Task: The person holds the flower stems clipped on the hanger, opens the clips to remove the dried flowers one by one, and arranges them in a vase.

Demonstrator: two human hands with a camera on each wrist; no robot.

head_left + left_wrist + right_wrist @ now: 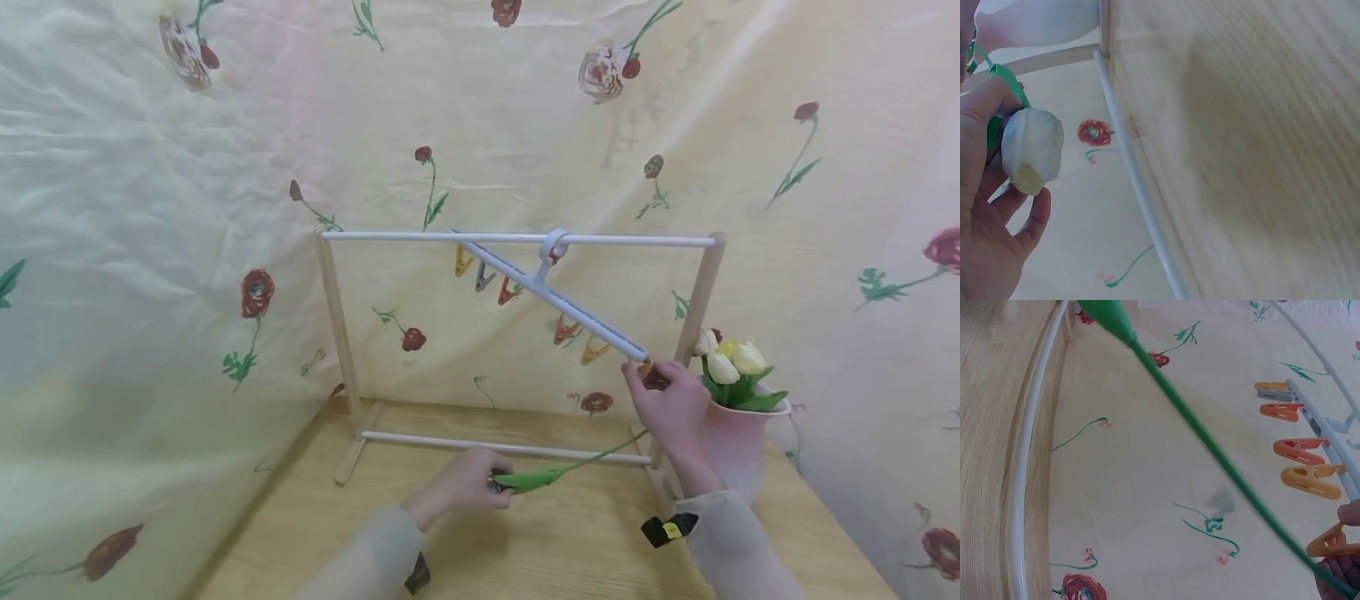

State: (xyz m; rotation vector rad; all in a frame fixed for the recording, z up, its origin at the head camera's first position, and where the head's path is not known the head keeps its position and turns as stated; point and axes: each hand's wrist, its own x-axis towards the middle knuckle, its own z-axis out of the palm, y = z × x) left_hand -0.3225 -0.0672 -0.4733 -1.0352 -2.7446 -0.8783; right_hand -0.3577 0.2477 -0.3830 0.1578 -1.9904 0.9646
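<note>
My left hand (463, 483) grips an artificial white tulip just below its bloom (1034, 145), above the table. The tulip's green stem (1210, 447) slants up to the right, its end at my right fingers. My right hand (678, 410) pinches a yellow-orange clothespin (1327, 544) at the lower right end of a pale blue clip hanger (577, 312). The hanger hooks over the rack's top rod (420, 237) and tilts down toward that hand. Several other clips, orange, yellow and grey, hang along it, such as an orange clip (1299, 450).
The rack's wooden right post (699, 300) stands close to my right hand. Beside it is a pink and white vase (738, 450) with white and yellow tulips (738, 362). A white lower rod (435, 442) crosses near the wooden tabletop (300, 533). Floral cloth (225, 167) surrounds the table.
</note>
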